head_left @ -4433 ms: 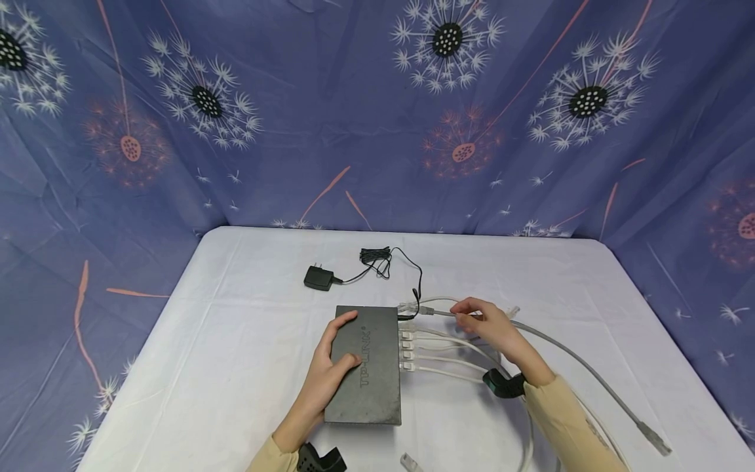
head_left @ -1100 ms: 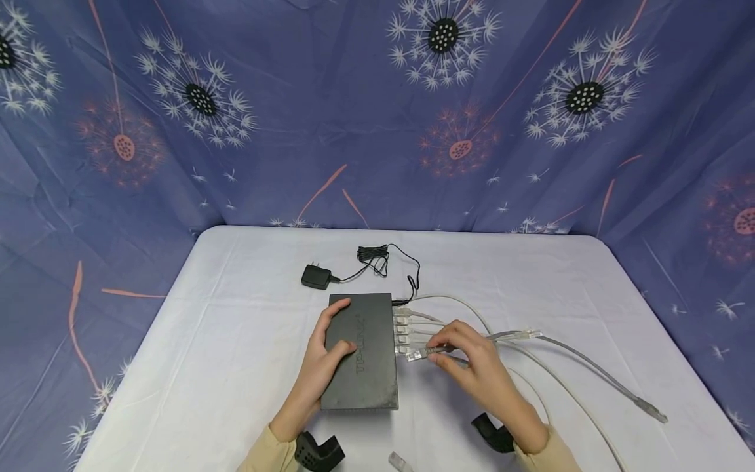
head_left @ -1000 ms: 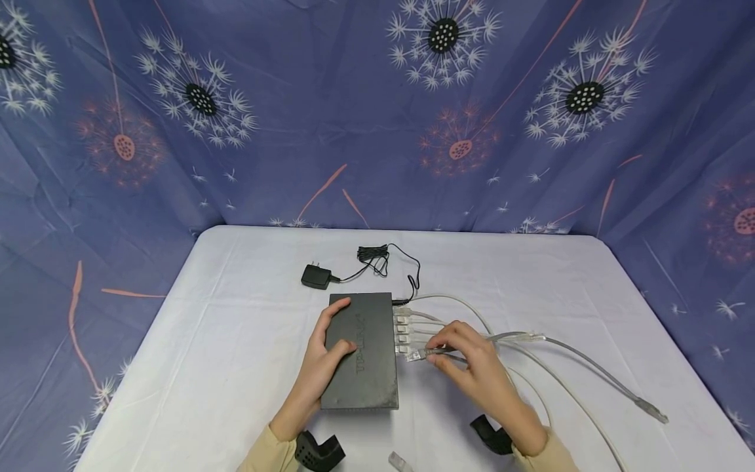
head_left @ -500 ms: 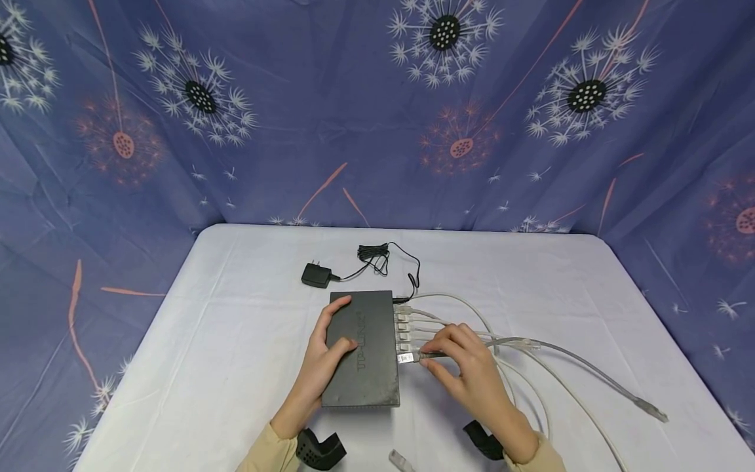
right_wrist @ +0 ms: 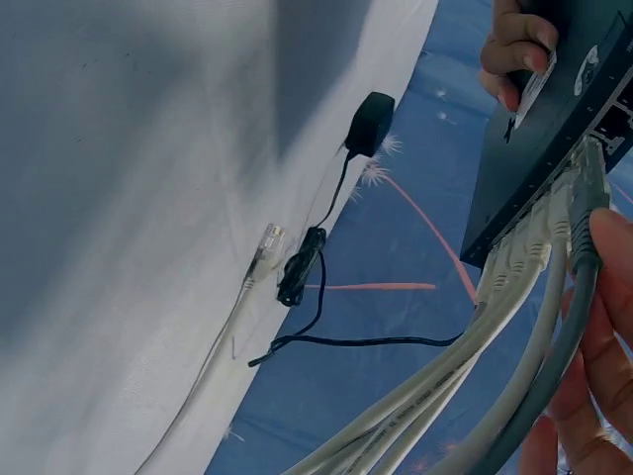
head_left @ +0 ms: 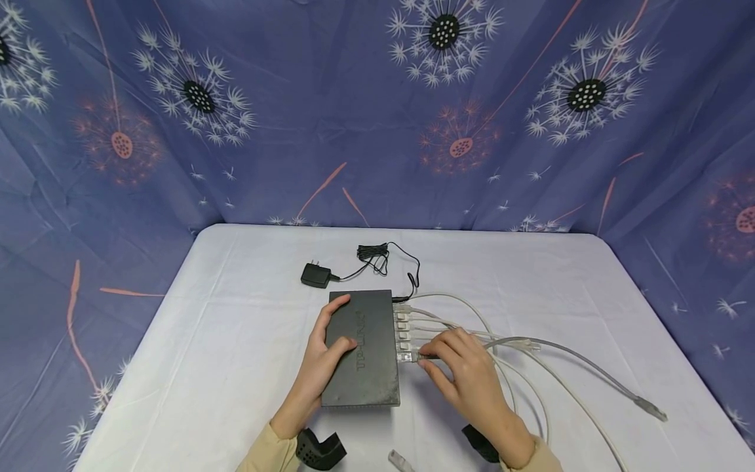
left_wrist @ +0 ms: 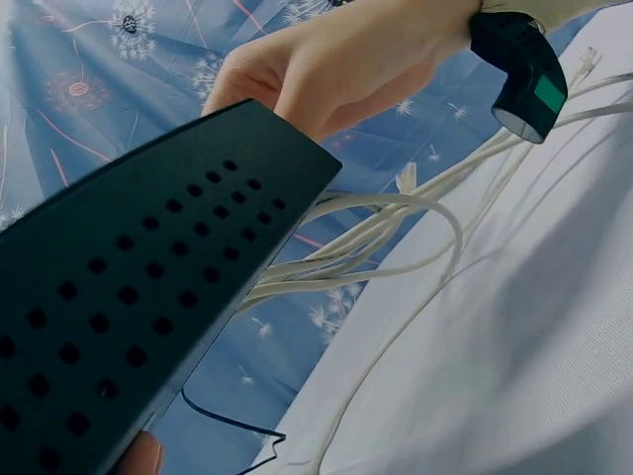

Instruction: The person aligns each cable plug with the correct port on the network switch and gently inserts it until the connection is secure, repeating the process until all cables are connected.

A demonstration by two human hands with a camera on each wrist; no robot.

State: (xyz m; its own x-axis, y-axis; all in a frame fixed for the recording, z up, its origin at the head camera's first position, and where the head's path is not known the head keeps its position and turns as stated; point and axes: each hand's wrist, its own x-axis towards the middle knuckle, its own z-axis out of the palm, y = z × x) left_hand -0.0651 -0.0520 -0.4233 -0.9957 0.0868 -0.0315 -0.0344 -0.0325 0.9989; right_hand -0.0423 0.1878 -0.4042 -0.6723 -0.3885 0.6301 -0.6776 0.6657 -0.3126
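Observation:
My left hand [head_left: 318, 367] grips a black TP-LINK network switch [head_left: 377, 387] by its left side, thumb on top and other fingers underneath. In the left wrist view, the switch's vented side [left_wrist: 153, 267] stands tilted above the table. My right hand [head_left: 468, 377] pinches a grey Ethernet cable by its clear plug [head_left: 405, 357], which is right at the nearest port on the switch's right side. The right wrist view has the grey plug [right_wrist: 590, 178] lined up against the port row, beside several white Ethernet cables [right_wrist: 415, 381] seated there. The grey plug's tip is hidden in that view.
A black power adapter [head_left: 316, 275] lies behind the switch, its thin bundled cord [head_left: 373, 253] running to the switch's far corner. Grey and white cables trail rightward, with one loose grey plug [head_left: 651, 410] at right. Another loose clear plug [head_left: 400, 460] lies at the front edge.
Several seconds ago my right hand was by the far corner cables; it came nearer with the grey plug. Over the last second the plug moved left into the switch's side. The left hand keeps its hold.

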